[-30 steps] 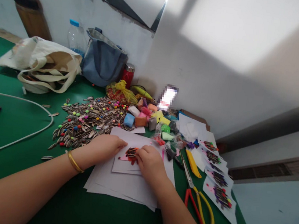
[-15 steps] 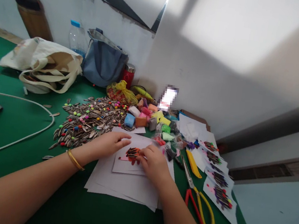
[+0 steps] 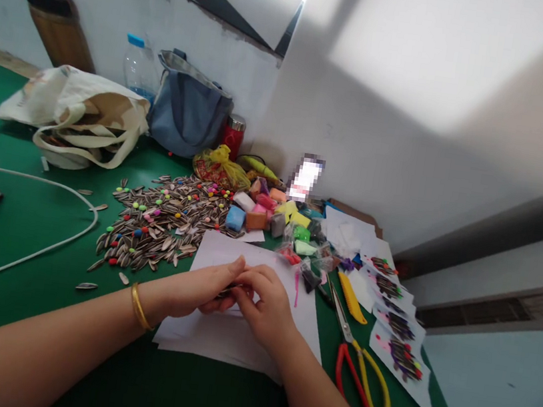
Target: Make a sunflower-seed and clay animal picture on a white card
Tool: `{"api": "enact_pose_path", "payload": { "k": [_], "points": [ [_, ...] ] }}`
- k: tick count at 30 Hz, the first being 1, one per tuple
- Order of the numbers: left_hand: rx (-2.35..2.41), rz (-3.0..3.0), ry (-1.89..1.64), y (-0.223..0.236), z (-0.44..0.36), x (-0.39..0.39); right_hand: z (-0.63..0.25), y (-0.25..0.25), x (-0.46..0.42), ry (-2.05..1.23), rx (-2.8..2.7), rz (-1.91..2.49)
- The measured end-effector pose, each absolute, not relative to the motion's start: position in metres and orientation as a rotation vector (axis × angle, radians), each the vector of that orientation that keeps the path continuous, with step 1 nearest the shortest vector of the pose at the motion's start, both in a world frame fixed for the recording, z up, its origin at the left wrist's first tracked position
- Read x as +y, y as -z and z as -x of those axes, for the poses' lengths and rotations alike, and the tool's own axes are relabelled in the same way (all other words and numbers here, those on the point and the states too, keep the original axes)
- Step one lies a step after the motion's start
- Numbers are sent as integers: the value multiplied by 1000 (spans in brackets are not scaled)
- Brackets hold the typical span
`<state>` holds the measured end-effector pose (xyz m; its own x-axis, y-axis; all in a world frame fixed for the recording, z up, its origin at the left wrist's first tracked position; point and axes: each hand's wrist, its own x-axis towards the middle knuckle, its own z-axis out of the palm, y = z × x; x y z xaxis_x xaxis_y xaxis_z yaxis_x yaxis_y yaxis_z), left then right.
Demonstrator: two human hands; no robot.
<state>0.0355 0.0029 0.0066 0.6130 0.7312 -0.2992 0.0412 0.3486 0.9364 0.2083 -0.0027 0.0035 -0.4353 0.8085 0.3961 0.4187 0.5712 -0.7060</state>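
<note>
left hand (image 3: 203,288) and right hand (image 3: 266,304) above white paper (image 3: 226,344).
both curl inward, close together (their grip cannot be told).

Bright glare patch on wall (image 3: 454,54), upper right, soft diagonal shadow edge beneath. Table (image 3: 158,393) dim, darkest bottom center. Phone screen (image 3: 305,180) blown out, pixelated. Wide-angle stretch toward edges; right edge soft, top-right corner dark.
</note>
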Motion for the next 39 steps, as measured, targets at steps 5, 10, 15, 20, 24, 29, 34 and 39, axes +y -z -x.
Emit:
{"api": "enact_pose_path", "payload": {
  "k": [5,10,15,20,24,29,34,39],
  "points": [
    [1078,-1362,-697,-10,-24,18,-224,-1,7,-732,-1778,1110],
    [1425,-1963,-664,0,-5,38,-242,1,17,-645,-1907,1185],
    [1609,-2139,-294,2,0,38,-242,-3,16,-697,-2216,1204],
    [1606,-2176,-200,0,-3,35,-232,2,10,-562,-2324,1209],
    [1586,-2179,-197,0,-4,35,-228,12,10,-446,-2433,1178],
    [1586,-2163,-195,-1,-3,35,-225,18,10,-294,-2513,1169],
    [1574,-2188,-214,2,-2,36,-222,16,8,-214,-2545,1185],
    [1583,-2191,-203,3,-2,36,-219,15,8,-158,-2585,1198]
  ]
}}
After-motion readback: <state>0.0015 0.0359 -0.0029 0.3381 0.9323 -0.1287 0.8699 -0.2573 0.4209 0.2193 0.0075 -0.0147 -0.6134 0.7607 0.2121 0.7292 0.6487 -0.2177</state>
